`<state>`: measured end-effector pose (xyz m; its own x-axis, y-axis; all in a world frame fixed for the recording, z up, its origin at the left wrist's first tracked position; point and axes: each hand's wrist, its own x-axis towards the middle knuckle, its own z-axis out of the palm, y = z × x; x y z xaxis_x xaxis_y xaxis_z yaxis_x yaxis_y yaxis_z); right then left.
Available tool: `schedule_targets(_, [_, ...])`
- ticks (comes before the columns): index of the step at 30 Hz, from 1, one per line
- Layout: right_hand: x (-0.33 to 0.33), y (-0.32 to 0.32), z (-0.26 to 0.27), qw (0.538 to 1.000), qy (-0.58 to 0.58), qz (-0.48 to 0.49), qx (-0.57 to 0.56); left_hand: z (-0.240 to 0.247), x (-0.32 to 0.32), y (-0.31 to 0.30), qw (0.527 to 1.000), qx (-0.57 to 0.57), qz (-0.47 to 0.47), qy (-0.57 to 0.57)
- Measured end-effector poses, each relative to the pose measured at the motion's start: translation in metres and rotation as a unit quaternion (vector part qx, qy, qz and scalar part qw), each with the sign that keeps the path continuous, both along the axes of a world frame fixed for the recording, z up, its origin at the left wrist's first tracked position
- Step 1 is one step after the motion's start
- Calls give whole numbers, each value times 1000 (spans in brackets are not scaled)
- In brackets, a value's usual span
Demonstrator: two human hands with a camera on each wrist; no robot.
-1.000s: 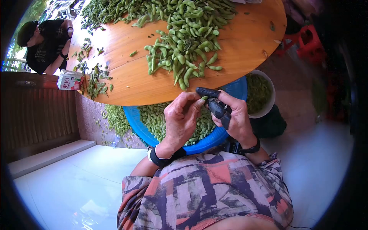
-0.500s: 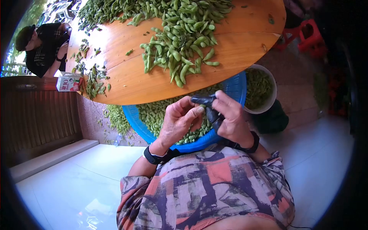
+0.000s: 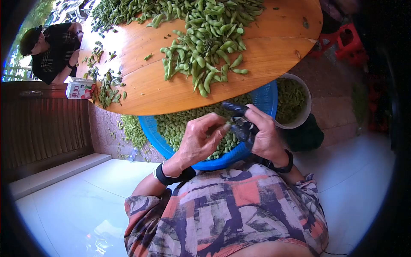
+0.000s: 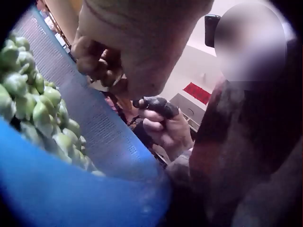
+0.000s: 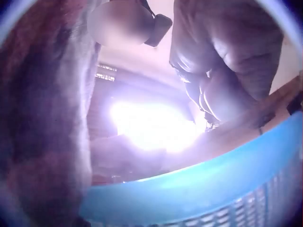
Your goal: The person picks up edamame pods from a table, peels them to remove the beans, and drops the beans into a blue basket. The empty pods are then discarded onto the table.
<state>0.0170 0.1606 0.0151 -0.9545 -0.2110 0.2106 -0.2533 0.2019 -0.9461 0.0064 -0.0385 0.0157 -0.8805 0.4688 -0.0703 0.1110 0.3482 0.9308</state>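
Note:
My left hand [image 3: 215, 129] and right hand [image 3: 245, 121] meet over a blue basket [image 3: 150, 129] full of shelled green beans [image 3: 175, 124]. Black covers [image 3: 234, 107] sit on the right thumb and forefinger. Both hands have curled fingers and pinch a small green pod between them; the fingers hide most of it. In the left wrist view, the right hand's black-covered finger [image 4: 158, 106] shows beyond the left hand [image 4: 118, 61], above the basket wall [image 4: 94, 127]. The right wrist view is backlit and shows the basket rim [image 5: 189, 184].
A round wooden table [image 3: 141, 94] carries a big pile of green pods [image 3: 205, 47] just beyond the basket. A white bucket [image 3: 301, 116] of green matter stands to the right. Another person [image 3: 51, 51] sits at the far left by a carton [image 3: 79, 90]. A red stool [image 3: 346, 38] stands at the right.
Both hands stay together over the basket, working the pod. They have shifted slightly down and right in the view, and the left fingers have closed further toward the right hand's covered fingertips.

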Motion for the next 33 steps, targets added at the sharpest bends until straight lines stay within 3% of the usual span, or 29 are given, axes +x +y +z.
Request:
schedule_targets(1, [-1, 0, -2, 1000, 2, 1, 0, 5, -4, 3, 1000, 0, 1, 2])
schedule_targets(3, [-4, 3, -9, 992, 80, -94, 13, 19, -13, 9, 989, 110, -64, -72])
schedule_targets(4, [-1, 9, -6, 993, -36, -116, -9, 26, -16, 12, 994, 88, -58, -25])
schedule_targets(5, [-2, 19, -13, 988, -21, -120, -96, 26, -23, 10, 994, 88, -57, -23])
schedule_targets(6, [0, 29, -13, 980, -34, -142, -135, 25, -33, 7, 989, -5, -2, 148])
schedule_targets(7, [2, 40, -14, 970, -46, -164, -173, 25, -43, 4, 943, -98, 54, 312])
schedule_targets(9, [2, 69, -24, 951, 15, -283, -124, 28, -55, 2, 931, -155, 81, 320])
schedule_targets(11, [0, 104, -24, 903, -48, -412, 114, 22, -62, 3, 911, -241, 110, 315])
schedule_targets(15, [3, 135, -25, 869, 14, -429, 246, 15, -66, 4, 900, -261, 136, 321])
schedule_targets(17, [5, 131, -20, 870, -4, -408, 278, 13, -70, -3, 916, -224, 146, 298])
schedule_targets(19, [2, 109, -20, 898, -15, -391, 199, 15, -72, -8, 931, -187, 152, 275])
schedule_targets(22, [-8, 66, -10, 965, -16, -250, 79, 14, -69, -7, 963, -23, 206, 171])
schedule_targets(23, [-11, 52, -5, 982, -25, -184, 43, 18, -67, -5, 964, -24, 204, 170])
schedule_targets(25, [-19, 29, 0, 998, 14, -64, -2, 31, -57, -1, 973, 90, 211, -30])
schedule_targets(26, [-21, 18, 9, 997, -60, -44, -19, 30, -52, -1, 973, 89, 209, -32])
schedule_targets(27, [-23, 7, 18, 990, -132, -23, -36, 29, -49, -1, 965, 163, 185, -89])
schedule_targets(28, [-24, -1, 19, 980, -177, -16, -86, 27, -45, 0, 947, 235, 160, -146])
schedule_targets(29, [-23, -3, 18, 980, -178, -18, -85, 26, -41, 1, 947, 237, 159, -148])
schedule_targets(31, [-23, -6, 13, 932, -289, 19, -216, 24, -33, 5, 937, 258, 152, -182])
schedule_targets(33, [-21, -6, 8, 930, -270, 26, -248, 21, -25, 10, 945, 245, 156, -154])
